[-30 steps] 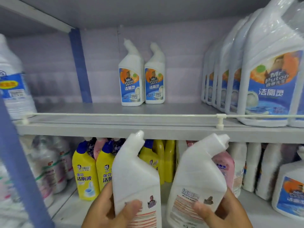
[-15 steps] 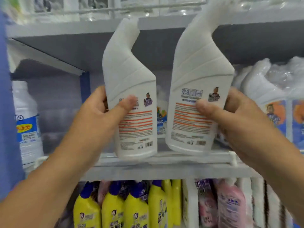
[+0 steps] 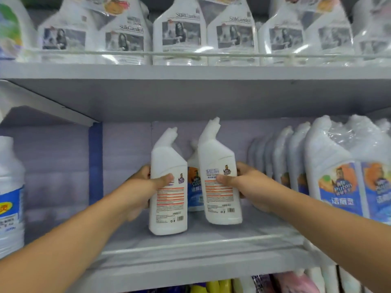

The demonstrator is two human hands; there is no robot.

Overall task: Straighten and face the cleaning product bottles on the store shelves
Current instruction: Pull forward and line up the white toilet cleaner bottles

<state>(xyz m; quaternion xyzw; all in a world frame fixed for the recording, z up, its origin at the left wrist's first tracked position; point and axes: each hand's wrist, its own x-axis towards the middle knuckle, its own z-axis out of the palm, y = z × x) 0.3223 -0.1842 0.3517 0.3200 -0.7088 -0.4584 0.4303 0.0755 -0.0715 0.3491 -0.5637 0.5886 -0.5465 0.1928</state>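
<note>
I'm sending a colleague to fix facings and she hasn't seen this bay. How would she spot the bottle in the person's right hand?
Find the middle shelf, below the row of clear refill pouches. Two white angled-neck bottles are held there; hers is the right-hand bottle, gripped by the right hand. It tilts left with its back label outward, unlike the front-facing jugs to its right.

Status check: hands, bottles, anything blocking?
Left hand grips left bottle, right hand grips right bottle. Both show back labels, right one tilted. Shelved bottle stands right behind them.
</note>
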